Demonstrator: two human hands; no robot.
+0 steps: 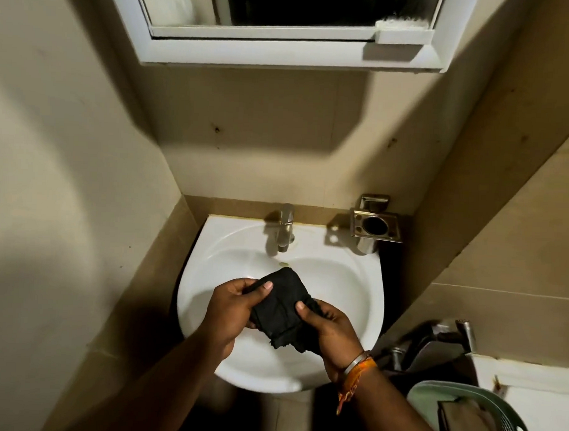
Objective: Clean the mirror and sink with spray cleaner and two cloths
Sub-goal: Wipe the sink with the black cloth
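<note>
Filling the lower middle of the frame, the white wall-hung sink (210,264) sits in a beige-tiled corner, its basin open toward the bottom edge. Along the top of the frame runs the white-framed mirror (282,52), its glass dark, with a small white shelf piece at its lower right corner. At the lower right a pale green plastic basket (483,403) shows part of its rim, with metal pipe fittings just above it. A chrome tap (285,226) stands at the back of the sink, centred, its spout pointing down into the basin. Right of the tap, a square metal holder (374,225) is fixed to the wall. Over the basin, a black cloth (278,308) is bunched between both hands. The left hand (231,305) grips its upper left part, thumb on top. The right hand (329,329) pinches its right edge, thumb pressed onto the fabric; bangles and an orange thread circle that wrist.
</note>
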